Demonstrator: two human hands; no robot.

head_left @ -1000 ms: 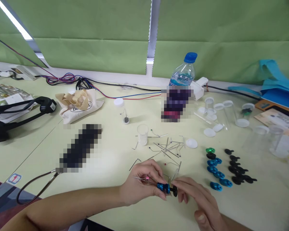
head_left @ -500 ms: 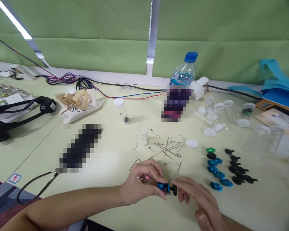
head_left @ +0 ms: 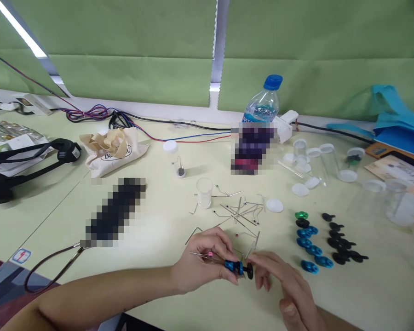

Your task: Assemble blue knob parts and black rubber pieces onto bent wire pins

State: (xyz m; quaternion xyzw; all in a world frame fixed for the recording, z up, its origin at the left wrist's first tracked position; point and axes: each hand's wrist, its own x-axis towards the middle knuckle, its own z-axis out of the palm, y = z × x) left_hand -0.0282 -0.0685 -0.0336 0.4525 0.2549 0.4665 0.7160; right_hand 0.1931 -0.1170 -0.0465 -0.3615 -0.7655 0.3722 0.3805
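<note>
Between thumb and fingers, my left hand (head_left: 200,266) pinches a small blue metal piece (head_left: 232,266). A black knob (head_left: 250,271) with a short stem sticks out of its right end. Thin wires with a pink bead (head_left: 210,253) also run through the left hand's grasp. My right hand (head_left: 286,280) is beside the black knob, its fingers stretched out and holding nothing; whether a fingertip touches the knob is unclear. Beyond both hands lie several bent metal wires (head_left: 241,214). To the right are rows of blue metal pieces (head_left: 313,250) and black knobs (head_left: 345,243).
A clear cup (head_left: 204,193) stands behind the wires, near a capped tube (head_left: 175,158). Clear tubes and white caps (head_left: 300,189) lie at the back right. A water bottle (head_left: 262,103), cloth pouch (head_left: 113,151), black headset (head_left: 31,156) and cables (head_left: 100,111) are farther off.
My right hand's fingertips have shifted very slightly beside the black knob. The left hand and the blue metal piece stay nearly where they were.
</note>
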